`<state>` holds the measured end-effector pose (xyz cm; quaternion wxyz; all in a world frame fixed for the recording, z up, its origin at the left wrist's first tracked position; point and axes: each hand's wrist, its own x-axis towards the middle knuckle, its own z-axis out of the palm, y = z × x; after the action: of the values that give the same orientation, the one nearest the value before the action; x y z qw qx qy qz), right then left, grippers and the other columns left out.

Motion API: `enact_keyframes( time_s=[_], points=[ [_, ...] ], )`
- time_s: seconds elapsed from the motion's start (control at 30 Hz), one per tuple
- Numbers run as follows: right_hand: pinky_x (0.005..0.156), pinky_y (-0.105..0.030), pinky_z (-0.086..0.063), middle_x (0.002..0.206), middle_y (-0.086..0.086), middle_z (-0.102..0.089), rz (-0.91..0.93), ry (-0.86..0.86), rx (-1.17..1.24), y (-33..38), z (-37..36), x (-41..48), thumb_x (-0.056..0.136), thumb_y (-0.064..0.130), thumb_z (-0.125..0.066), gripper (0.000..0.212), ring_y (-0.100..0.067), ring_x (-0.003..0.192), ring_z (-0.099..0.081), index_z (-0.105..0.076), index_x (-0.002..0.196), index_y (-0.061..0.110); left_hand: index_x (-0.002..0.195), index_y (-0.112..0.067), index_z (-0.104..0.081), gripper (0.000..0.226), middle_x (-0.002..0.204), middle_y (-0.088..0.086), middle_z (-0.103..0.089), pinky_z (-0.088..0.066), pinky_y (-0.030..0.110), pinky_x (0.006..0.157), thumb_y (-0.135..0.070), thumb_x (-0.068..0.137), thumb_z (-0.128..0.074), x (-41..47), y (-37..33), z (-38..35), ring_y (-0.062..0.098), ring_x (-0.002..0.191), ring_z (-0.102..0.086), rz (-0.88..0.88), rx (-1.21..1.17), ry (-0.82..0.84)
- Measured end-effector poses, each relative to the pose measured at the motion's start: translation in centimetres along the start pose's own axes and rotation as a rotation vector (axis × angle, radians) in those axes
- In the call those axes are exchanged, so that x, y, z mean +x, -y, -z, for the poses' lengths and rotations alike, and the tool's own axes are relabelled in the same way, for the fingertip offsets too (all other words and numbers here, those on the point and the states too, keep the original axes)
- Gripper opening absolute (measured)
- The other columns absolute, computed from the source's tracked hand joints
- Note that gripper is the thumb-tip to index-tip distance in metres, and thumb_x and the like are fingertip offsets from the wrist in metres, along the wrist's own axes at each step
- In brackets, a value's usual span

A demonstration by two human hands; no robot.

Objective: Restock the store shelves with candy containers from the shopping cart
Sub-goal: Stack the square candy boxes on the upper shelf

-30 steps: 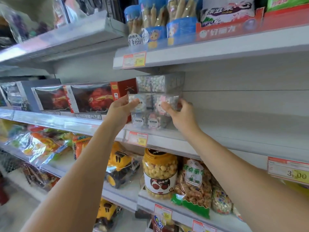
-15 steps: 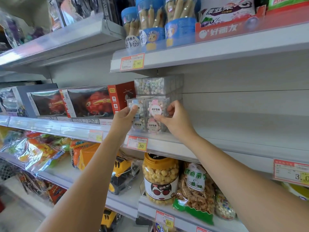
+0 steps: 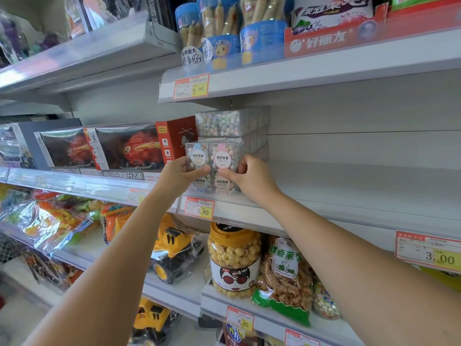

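Observation:
Clear cube candy containers stand stacked at the left end of the middle shelf [image 3: 349, 203]. The front pair of candy containers [image 3: 212, 156], with round white labels, sits on a lower pair of candy containers [image 3: 219, 183]. My left hand [image 3: 178, 177] grips the left side of the front pair. My right hand [image 3: 252, 176] grips its right side, thumb on the front. Another candy container [image 3: 219, 123] lies on top of the stack behind. The shopping cart is out of sight.
Boxed red toys [image 3: 129, 146] stand left of the stack. The upper shelf carries blue snack tubs [image 3: 224, 28]. Below are a popcorn jar [image 3: 234, 258], snack bags [image 3: 284, 275] and yellow toy trucks [image 3: 174, 248]. Price tags [image 3: 199, 208] line the shelf edges.
Both hands lowered the front pair of containers onto the lower pair and turned them so the labels face out. The camera moved a little closer.

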<state>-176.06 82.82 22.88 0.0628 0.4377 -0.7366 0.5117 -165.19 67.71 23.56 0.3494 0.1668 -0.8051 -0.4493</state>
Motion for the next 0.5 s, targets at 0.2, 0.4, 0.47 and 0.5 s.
enact_keyframes(
  time_s=[0.2, 0.4, 0.47, 0.5],
  points=[
    [0.048, -0.021, -0.024, 0.062, 0.01, -0.039, -0.007, 0.023, -0.007, 0.37, 0.27, -0.22, 0.082, 0.044, -0.069, 0.043, -0.005, 0.054, -0.035, -0.034, 0.065, 0.026, 0.112, -0.014, -0.063, 0.039, 0.098, -0.005, -0.072, -0.049, 0.019, 0.08, -0.025, 0.076, -0.075, -0.18, -0.27, -0.25, 0.008, 0.091, -0.068, 0.008, -0.018, 0.009],
    [0.046, -0.016, -0.023, 0.064, 0.016, -0.037, -0.05, 0.066, 0.003, 0.64, 0.55, -0.2, 0.084, 0.045, -0.067, 0.042, 0.001, 0.055, -0.034, -0.031, 0.066, 0.031, 0.104, -0.019, -0.066, 0.032, 0.097, -0.005, -0.073, -0.051, 0.029, 0.09, -0.024, 0.074, -0.077, -0.16, -0.55, -0.33, 0.01, 0.091, -0.069, 0.027, -0.019, -0.004],
    [0.046, -0.016, -0.023, 0.065, 0.016, -0.037, -0.047, 0.072, 0.004, 0.57, 0.56, -0.23, 0.084, 0.045, -0.067, 0.042, 0.002, 0.055, -0.034, -0.031, 0.067, 0.032, 0.096, -0.024, -0.066, 0.024, 0.095, -0.006, -0.072, -0.051, 0.028, 0.089, -0.023, 0.075, -0.076, -0.13, -0.73, -0.3, 0.009, 0.09, -0.068, 0.033, -0.005, -0.001],
    [0.046, -0.016, -0.023, 0.064, 0.016, -0.037, -0.043, 0.072, 0.008, 0.51, 0.54, -0.22, 0.084, 0.045, -0.067, 0.042, 0.002, 0.055, -0.034, -0.031, 0.067, 0.032, 0.094, -0.024, -0.066, 0.022, 0.094, -0.006, -0.072, -0.051, 0.028, 0.088, -0.022, 0.075, -0.076, -0.11, -0.9, -0.3, 0.008, 0.088, -0.068, 0.032, -0.001, 0.001]
  ],
)
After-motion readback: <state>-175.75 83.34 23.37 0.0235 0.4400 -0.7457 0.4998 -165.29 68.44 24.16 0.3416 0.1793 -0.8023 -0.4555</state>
